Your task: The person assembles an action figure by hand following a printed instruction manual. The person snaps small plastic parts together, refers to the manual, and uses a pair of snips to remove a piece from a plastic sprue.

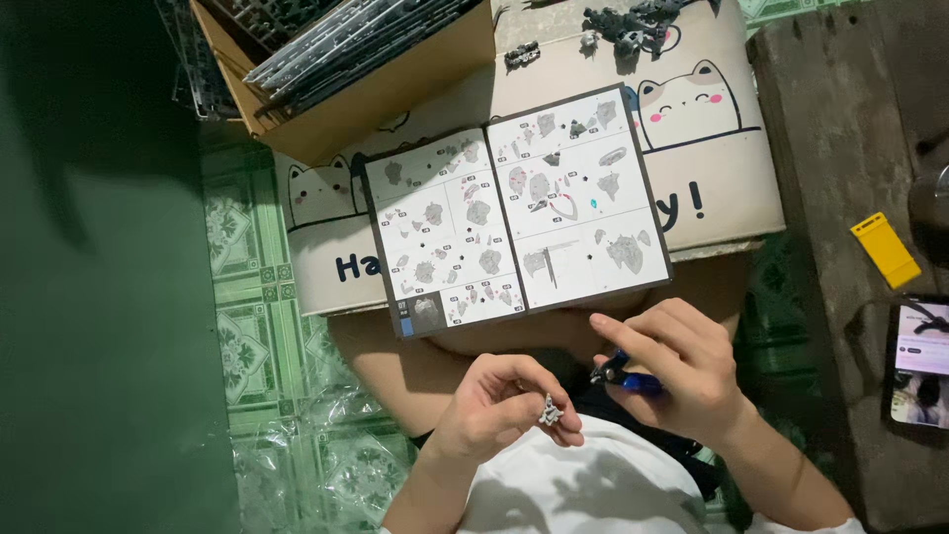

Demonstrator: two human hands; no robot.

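Floor: green patterned tiles (247,297) at the left, with clear plastic wrap (326,455) lying crumpled on them near the person's knee.
Box: an open cardboard box (395,89) at the upper left — it holds a stack of grey plastic part frames (336,40), leaning at a slant and reaching past its rim.
Bench: a low bench with a cat-print top (712,129) carries the box's corner, the booklet and the loose parts.
Booklet: an open instruction booklet (514,208), 2 pages of grey diagrams, overhangs the bench's near edge.
Loose parts: a cluster of small dark grey assembled pieces (628,25) at the bench's far edge, 1 more (521,54) apart to its left.
Left hand: the left hand (499,405) has its grip pinched on a small grey model part (550,410), held at the fingertips above the lap.
Right hand: the right hand (672,371) has its grip clenched round blue-handled nippers (623,376) — the dark tip points toward the grey part, just beside it, not touching.
Right side: a yellow flat tool (887,250) and a lit phone (919,364) lie on a dark wooden surface (830,119).
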